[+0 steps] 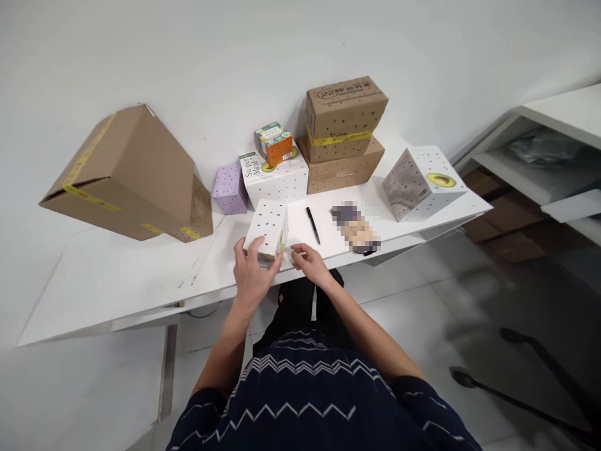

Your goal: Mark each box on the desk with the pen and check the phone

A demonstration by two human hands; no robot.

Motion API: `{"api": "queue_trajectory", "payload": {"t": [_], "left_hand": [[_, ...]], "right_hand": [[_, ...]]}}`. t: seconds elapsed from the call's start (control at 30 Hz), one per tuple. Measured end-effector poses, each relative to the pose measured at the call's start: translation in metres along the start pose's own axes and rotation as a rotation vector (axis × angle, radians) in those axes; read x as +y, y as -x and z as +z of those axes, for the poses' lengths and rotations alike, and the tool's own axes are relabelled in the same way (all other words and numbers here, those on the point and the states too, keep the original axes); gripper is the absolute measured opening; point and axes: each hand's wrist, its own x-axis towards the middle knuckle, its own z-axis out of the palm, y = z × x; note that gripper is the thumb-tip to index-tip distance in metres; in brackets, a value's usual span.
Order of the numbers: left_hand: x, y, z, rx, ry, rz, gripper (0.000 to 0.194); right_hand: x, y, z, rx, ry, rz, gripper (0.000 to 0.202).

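Observation:
A small white box (267, 222) with black marks and a bit of avocado print stands near the table's front edge. My left hand (253, 269) grips its near end, fingers over the top and thumb on the right side. Just right of the box, my right hand (310, 262) hovers by the table edge with fingers loosely curled and tips slightly apart. No object shows in it. Beyond that hand a black pen (313, 225) lies on the white table (220, 250).
Behind stand a purple box (230, 190), a white avocado box (279, 185) under an orange-green carton (275, 144), and stacked brown boxes (345, 119). A large cardboard box (126, 169) is left. Rightward are a blurred phone-like item (357, 228) and another white box (422, 185).

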Motion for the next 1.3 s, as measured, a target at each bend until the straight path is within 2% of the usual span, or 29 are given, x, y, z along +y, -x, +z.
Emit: {"api": "queue_trajectory", "payload": {"t": [0.13,0.23,0.3,0.4,0.47,0.6,0.67,0.77,0.9,1.03,1.1,1.2,1.27,1.3], "left_hand": [[-0.006,-0.006,-0.001,0.007,0.054,0.041,0.049],[-0.012,-0.011,-0.004,-0.008,0.103,0.067,0.049],[-0.019,-0.015,-0.008,-0.051,0.149,0.081,0.050],[-0.036,-0.023,-0.015,-0.175,0.268,0.089,0.051],[-0.051,-0.030,-0.017,-0.288,0.393,0.076,0.049],[-0.076,-0.043,-0.014,-0.493,0.678,0.034,0.048],[-0.081,-0.047,-0.012,-0.535,0.760,0.008,0.050],[-0.082,-0.050,-0.010,-0.533,0.836,-0.027,0.051],[-0.082,-0.057,-0.009,-0.499,0.860,-0.037,0.043],[-0.079,-0.059,-0.010,-0.423,0.732,-0.004,0.033],[-0.071,-0.054,-0.012,-0.299,0.595,0.018,0.035],[-0.050,-0.040,-0.017,0.029,0.415,0.076,0.035],[-0.033,-0.032,-0.019,0.209,0.339,0.183,0.028],[-0.025,-0.029,-0.019,0.256,0.310,0.254,0.026]], "right_hand": [[-0.010,-0.002,-0.007,0.056,-0.047,-0.028,0.041],[-0.010,-0.006,-0.016,0.087,0.006,-0.067,0.040],[-0.010,-0.011,-0.025,0.158,0.140,-0.120,0.038],[-0.015,-0.026,-0.039,0.304,0.476,-0.182,0.033],[-0.021,-0.038,-0.046,0.338,0.696,-0.129,0.034],[-0.033,-0.061,-0.049,0.250,0.952,0.097,0.042],[-0.033,-0.069,-0.049,0.223,0.972,0.151,0.040],[-0.029,-0.077,-0.052,0.215,0.918,0.156,0.030],[-0.024,-0.077,-0.064,0.208,0.827,0.118,0.015],[-0.026,-0.066,-0.072,0.242,0.641,0.048,0.023],[-0.031,-0.059,-0.075,0.278,0.306,0.008,0.025],[-0.046,-0.050,-0.080,0.276,-0.298,-0.072,0.030],[-0.063,-0.044,-0.081,0.238,-0.476,-0.139,0.033],[-0.074,-0.041,-0.080,0.221,-0.513,-0.178,0.033]]}}
